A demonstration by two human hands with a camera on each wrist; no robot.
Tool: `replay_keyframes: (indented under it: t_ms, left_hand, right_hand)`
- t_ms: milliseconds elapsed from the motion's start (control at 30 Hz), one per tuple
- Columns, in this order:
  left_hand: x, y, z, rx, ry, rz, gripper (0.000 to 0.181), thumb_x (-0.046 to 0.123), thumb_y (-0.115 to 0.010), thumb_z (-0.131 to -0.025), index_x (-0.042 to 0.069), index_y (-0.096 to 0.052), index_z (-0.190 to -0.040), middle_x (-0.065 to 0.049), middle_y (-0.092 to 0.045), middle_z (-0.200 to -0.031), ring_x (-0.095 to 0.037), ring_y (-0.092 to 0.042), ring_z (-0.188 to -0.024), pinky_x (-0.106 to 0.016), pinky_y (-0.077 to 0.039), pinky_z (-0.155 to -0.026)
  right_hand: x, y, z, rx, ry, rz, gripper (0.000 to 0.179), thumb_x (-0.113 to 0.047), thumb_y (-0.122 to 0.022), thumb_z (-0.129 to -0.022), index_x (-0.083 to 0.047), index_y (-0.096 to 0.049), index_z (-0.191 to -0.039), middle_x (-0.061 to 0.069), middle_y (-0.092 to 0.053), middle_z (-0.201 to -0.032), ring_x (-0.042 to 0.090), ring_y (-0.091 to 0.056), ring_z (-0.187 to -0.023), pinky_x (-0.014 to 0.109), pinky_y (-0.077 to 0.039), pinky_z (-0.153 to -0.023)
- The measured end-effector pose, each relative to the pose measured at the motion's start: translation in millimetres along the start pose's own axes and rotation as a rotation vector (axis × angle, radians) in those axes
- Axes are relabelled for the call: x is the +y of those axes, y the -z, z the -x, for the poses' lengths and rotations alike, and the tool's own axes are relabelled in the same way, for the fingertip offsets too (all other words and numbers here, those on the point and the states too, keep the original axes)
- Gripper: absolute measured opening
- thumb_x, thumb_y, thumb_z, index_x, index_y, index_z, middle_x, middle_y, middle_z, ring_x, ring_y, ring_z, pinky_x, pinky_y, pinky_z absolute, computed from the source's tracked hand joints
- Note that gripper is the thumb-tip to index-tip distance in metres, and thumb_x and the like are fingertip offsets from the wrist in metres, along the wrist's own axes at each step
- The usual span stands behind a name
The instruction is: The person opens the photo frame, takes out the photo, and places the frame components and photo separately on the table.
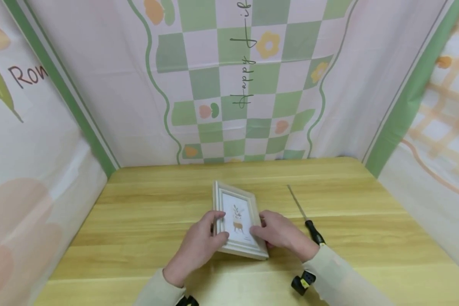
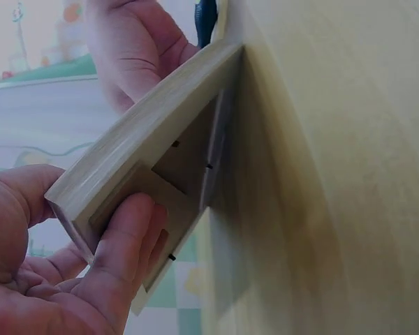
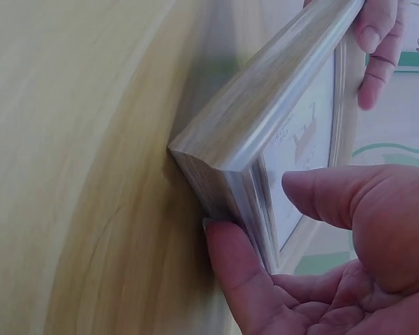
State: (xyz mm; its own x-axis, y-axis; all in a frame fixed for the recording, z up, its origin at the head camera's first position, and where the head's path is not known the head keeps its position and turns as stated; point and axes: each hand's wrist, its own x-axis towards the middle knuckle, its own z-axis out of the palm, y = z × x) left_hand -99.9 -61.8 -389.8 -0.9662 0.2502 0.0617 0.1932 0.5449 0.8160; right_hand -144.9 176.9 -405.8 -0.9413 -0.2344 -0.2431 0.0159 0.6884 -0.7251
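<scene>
A pale wooden photo frame (image 1: 237, 221) with a plant print is tilted face up, its left side raised and its lower right corner down at the table. My left hand (image 1: 200, 240) grips the left side, thumb on the front. In the left wrist view, fingers (image 2: 126, 237) of that hand press the brown backing board (image 2: 188, 164), where small black tabs show along the rim. My right hand (image 1: 281, 231) holds the right side, its thumb (image 3: 314, 195) over the front and a fingertip (image 3: 230, 251) against the outer edge.
A screwdriver (image 1: 314, 231) with a black handle lies to the right, its thin shaft toward the back and its handle end close to my right sleeve (image 1: 344, 276). The wood-grain table (image 1: 149, 204) is bordered by printed cloth walls (image 1: 137, 123) on the left, back and right.
</scene>
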Motion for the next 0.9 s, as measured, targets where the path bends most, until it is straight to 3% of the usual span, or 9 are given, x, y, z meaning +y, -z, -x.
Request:
replay_keyframes:
  t_ms: [300, 467, 567, 667, 900]
  left_hand:
    - [-6.8, -5.7, -0.5, -0.047, 0.009, -0.030, 0.058, 0.020, -0.073, -0.092, 0.003, -0.054, -0.144, -0.002, -0.060, -0.083, -0.012, -0.054, -0.067, -0.028, -0.049, -0.057]
    - [-9.7, -8.1, -0.7, -0.055, 0.015, -0.061, 0.057, 0.022, -0.073, -0.093, 0.004, -0.055, -0.144, -0.014, -0.071, -0.110, -0.019, -0.063, -0.086, -0.041, -0.057, -0.080]
    - [-10.6, -9.2, -0.7, -0.051, 0.012, -0.078, 0.056, 0.022, -0.072, -0.093, 0.004, -0.055, -0.143, -0.022, -0.068, -0.129, -0.024, -0.066, -0.098, -0.050, -0.057, -0.091]
    - [-10.3, -9.8, -0.6, -0.050, 0.014, -0.094, 0.055, 0.021, -0.072, -0.093, 0.004, -0.055, -0.143, -0.024, -0.065, -0.136, -0.026, -0.066, -0.102, -0.051, -0.057, -0.092]
    - [-9.8, -11.6, -0.7, -0.046, 0.019, -0.138, 0.055, 0.022, -0.072, -0.092, 0.004, -0.056, -0.142, -0.023, -0.067, -0.132, -0.025, -0.065, -0.096, -0.047, -0.056, -0.086]
  right_hand:
    - [2, 2, -2.2, 0.025, -0.020, 0.162, 0.049, -0.029, -0.073, -0.095, 0.002, -0.058, -0.130, 0.007, -0.065, -0.090, 0.019, -0.062, -0.068, 0.033, -0.052, -0.057]
    - [3, 2, -4.3, 0.040, -0.007, 0.226, 0.053, -0.030, -0.074, -0.093, 0.005, -0.057, -0.130, 0.009, -0.066, -0.093, 0.019, -0.062, -0.073, 0.032, -0.052, -0.060]
    - [3, 2, -4.7, 0.045, -0.004, 0.236, 0.053, -0.029, -0.075, -0.093, 0.006, -0.057, -0.129, 0.010, -0.066, -0.095, 0.019, -0.062, -0.074, 0.032, -0.052, -0.060]
    - [3, 1, -5.4, 0.050, -0.004, 0.248, 0.054, -0.029, -0.077, -0.091, 0.006, -0.057, -0.128, 0.010, -0.066, -0.095, 0.019, -0.061, -0.074, 0.032, -0.051, -0.060]
    - [4, 0, -6.6, 0.061, -0.012, 0.289, 0.055, -0.031, -0.079, -0.089, 0.005, -0.058, -0.123, 0.010, -0.066, -0.093, 0.021, -0.060, -0.075, 0.033, -0.051, -0.062]
